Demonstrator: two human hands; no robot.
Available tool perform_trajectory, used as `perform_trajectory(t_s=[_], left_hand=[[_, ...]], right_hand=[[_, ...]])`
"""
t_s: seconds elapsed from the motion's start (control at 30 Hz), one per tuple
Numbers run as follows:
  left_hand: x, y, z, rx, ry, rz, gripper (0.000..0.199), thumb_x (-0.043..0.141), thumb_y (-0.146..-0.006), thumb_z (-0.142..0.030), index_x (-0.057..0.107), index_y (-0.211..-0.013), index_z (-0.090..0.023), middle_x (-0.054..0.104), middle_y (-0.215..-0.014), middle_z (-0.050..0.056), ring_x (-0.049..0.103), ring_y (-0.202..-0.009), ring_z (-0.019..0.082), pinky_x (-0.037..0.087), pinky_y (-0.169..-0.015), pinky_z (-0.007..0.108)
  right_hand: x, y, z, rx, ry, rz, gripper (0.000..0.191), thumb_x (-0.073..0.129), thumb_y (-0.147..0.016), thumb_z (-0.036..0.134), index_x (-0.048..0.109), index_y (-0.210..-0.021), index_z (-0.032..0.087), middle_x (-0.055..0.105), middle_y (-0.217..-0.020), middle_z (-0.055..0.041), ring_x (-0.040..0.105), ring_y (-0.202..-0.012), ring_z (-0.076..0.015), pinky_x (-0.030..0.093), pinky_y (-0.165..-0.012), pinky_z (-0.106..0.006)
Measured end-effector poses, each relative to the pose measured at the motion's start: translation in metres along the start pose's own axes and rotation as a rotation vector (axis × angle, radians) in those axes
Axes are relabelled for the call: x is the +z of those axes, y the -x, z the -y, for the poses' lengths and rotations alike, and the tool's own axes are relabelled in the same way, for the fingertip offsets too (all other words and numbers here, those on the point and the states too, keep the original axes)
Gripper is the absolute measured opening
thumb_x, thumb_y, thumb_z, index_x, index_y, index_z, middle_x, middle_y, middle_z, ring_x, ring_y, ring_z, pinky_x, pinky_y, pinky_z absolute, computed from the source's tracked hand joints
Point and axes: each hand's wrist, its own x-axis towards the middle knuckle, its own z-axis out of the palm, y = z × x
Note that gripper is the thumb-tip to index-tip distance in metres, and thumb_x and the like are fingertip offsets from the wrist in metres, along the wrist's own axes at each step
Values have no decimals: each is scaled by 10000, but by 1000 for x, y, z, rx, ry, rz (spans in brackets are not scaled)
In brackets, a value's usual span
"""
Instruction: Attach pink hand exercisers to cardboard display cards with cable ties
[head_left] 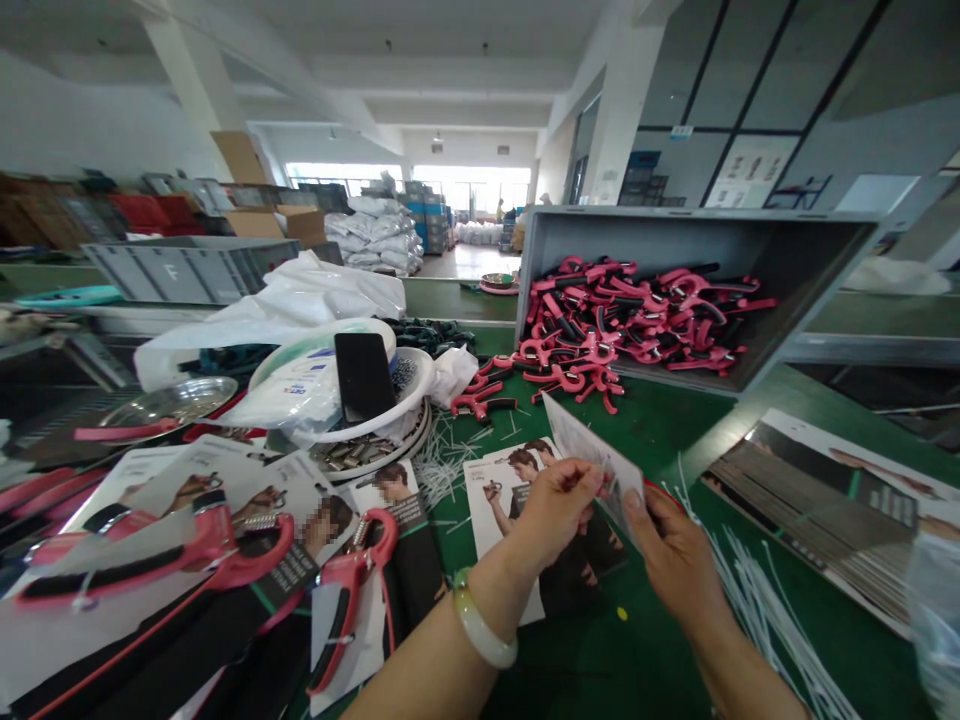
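My right hand (671,545) grips a printed backing card (592,445), tilted up on edge over the table, thumb on its near face. A bit of red shows behind the card by my right fingers; most of what is there is hidden. My left hand (559,510), with a pale bangle (484,625) on the wrist, is pinched against the card's face; what its fingertips hold is too small to tell. Under my hands lie more printed cards (487,515). At the left, pink-and-black hand grip strengtheners (356,590) are fastened onto cards with white ties.
A tipped grey crate (810,290) spills pink hand grips (637,310) onto the green table. White cable ties (780,630) and a stack of cards (825,520) lie at right. Left of centre, bowls (420,385) hold metal parts, with a phone (364,375) on top.
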Motion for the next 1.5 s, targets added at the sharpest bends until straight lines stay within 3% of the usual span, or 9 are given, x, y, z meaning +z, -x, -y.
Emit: perform_trajectory(t_s=[0.47,0.7,0.8,0.9,1.0,1.17,1.27,1.4,1.5], left_hand=[[-7,7,-23,-146,-113,13,425,711,-576,-546,552,-643,-158,485,-568,-58,366,-415,32,314,-366,173],[-7,6,-21,-32,0,-117,444,743,-569,-514,513,-706,-159,502,-554,-71,452,-418,35,412,-425,167],[-8,11,-20,41,35,-203,444,758,-581,-469,504,-802,-180,517,-631,-76,478,-426,33,439,-433,169],[-15,21,-23,43,8,-215,456,726,-622,-483,544,-926,-196,549,-751,-50,511,-457,33,470,-464,181],[-31,30,-32,-34,-194,-212,413,708,-638,-468,603,-924,-189,583,-754,-20,526,-448,53,415,-415,170],[-62,36,-42,-42,-867,-69,122,643,-689,-316,685,-681,-202,572,-498,-26,518,-416,106,364,-441,196],[-68,39,-41,17,-1128,-182,67,636,-665,-239,698,-640,-248,603,-558,-8,539,-520,142,398,-552,235],[-67,44,-32,191,-1239,-394,98,594,-708,-205,680,-675,-239,615,-838,61,565,-816,226,420,-744,325],[-70,45,-21,376,-1057,-464,101,529,-771,-197,621,-732,-211,587,-912,73,538,-922,226,405,-828,337]], right_hand=[[7,2,-4,-134,29,13,333,500,-857,446,667,-1031,216,674,-1028,-87,629,-929,-216,514,-828,-354],[12,5,-1,-316,161,5,303,488,-879,393,659,-1044,205,667,-986,-88,626,-917,-210,522,-800,-341],[16,9,0,-433,255,-2,279,486,-887,354,641,-1065,205,658,-977,-90,623,-922,-212,530,-784,-340],[22,12,-3,-574,359,-10,288,479,-893,292,608,-1131,194,643,-1000,-106,610,-939,-219,525,-802,-359],[29,16,-7,-654,468,25,307,450,-894,238,597,-1160,191,634,-987,-114,596,-923,-229,523,-797,-383],[45,26,-11,-733,605,139,323,440,-834,103,623,-1098,142,630,-971,-132,570,-924,-258,519,-790,-418],[54,31,-10,-750,622,193,343,475,-780,62,625,-1082,124,630,-980,-137,565,-936,-265,514,-808,-420],[59,29,-11,-682,603,246,356,551,-745,97,621,-1092,130,635,-985,-129,572,-932,-268,502,-830,-444],[56,25,-17,-574,571,277,370,626,-734,190,619,-1099,130,633,-1013,-137,576,-951,-276,504,-818,-451]])
